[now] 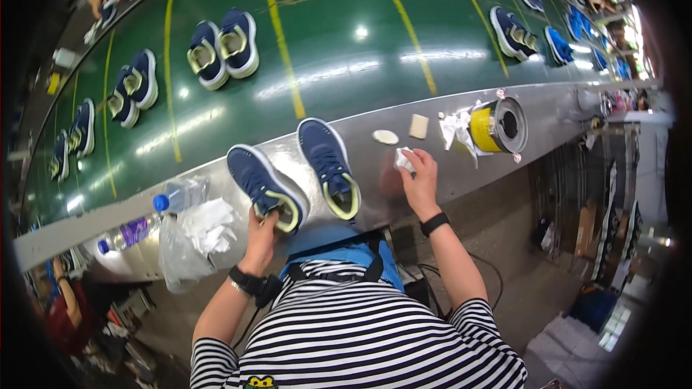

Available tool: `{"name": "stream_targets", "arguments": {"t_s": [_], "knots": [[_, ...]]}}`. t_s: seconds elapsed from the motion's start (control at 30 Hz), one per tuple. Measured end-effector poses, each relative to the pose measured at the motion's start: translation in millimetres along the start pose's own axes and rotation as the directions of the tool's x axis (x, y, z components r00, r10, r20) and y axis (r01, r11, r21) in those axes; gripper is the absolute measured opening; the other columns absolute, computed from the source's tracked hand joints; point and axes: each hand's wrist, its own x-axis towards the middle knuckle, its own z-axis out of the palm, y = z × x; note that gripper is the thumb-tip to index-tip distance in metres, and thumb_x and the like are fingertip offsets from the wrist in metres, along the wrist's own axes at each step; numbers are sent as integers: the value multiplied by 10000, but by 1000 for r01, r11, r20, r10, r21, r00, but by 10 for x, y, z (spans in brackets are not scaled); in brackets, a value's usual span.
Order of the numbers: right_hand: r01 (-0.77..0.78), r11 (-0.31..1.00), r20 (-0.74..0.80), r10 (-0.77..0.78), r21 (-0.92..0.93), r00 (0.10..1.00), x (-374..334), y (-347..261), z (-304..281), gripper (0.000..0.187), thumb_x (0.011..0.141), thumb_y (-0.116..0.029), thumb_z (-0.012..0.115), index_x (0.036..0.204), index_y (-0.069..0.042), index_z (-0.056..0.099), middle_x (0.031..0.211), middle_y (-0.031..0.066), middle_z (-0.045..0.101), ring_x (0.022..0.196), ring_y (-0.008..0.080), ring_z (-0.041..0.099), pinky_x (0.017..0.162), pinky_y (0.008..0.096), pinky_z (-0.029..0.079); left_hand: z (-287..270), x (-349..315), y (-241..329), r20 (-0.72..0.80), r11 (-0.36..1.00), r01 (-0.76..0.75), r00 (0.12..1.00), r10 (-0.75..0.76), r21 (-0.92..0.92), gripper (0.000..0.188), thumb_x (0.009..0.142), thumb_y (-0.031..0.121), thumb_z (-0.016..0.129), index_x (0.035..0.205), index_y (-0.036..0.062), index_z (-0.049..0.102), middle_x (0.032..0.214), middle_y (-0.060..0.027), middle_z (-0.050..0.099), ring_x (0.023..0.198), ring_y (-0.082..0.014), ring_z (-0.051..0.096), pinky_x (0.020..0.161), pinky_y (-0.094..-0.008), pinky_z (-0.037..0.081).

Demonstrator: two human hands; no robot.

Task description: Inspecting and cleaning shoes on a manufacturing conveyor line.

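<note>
Two navy sneakers with white soles and pale yellow lining lie on the metal ledge before me, toes pointing away. My left hand (261,240) is closed on the heel of the left sneaker (257,179), fingers at its collar. The right sneaker (324,155) sits beside it, untouched. Between the fingertips of my right hand (421,184) is a small crumpled white tissue (403,161), held just over the ledge. Beyond that hand lie a white oval piece (386,137) and a cream rectangular block (418,127).
A yellow-and-silver tin (497,127) with white paper scraps (457,132) stands to the right. White papers (209,225), a plastic bag (180,256) and bottles (133,234) lie left. Across the ledge, a green conveyor belt (339,36) carries several pairs of shoes (223,50). Other people work nearby.
</note>
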Motion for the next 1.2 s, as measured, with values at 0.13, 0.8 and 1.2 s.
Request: {"name": "stream_targets", "arguments": {"t_s": [0.13, 0.8, 1.2], "knots": [[9, 999, -61, -6, 42, 998, 99, 466, 60, 190, 726, -16, 595, 903, -70, 638, 842, 97, 580, 774, 269, 547, 706, 338, 449, -331, -45, -378, 25, 768, -434, 877, 480, 471, 411, 772, 49, 584, 1145, 22, 413, 1012, -108, 501, 906, -220, 500, 768, -324, 443], [-240, 790, 3, 293, -564, 956, 1516, 1576, -1698, 122, 711, -69, 591, 805, -97, 664, 807, 147, 637, 810, 313, 611, 734, 414, 480, 127, -264, 148, 555, -280, -483, 770, 315, 830, 446, 659, 185, 696, 1011, 12, 483, 961, -139, 545, 893, -318, 534, 809, -483, 307], [-158, 987, -268, 150, -6, 952, 772, 1316, -1667, 145, 802, -68, 543, 922, -16, 604, 901, 150, 610, 854, 280, 575, 759, 358, 446, 148, -431, 267, 607, -453, -455, 744, 280, 767, 272, 737, 200, 633, 882, -20, 564, 941, -186, 538, 833, -326, 547, 705, -408, 445]]}}
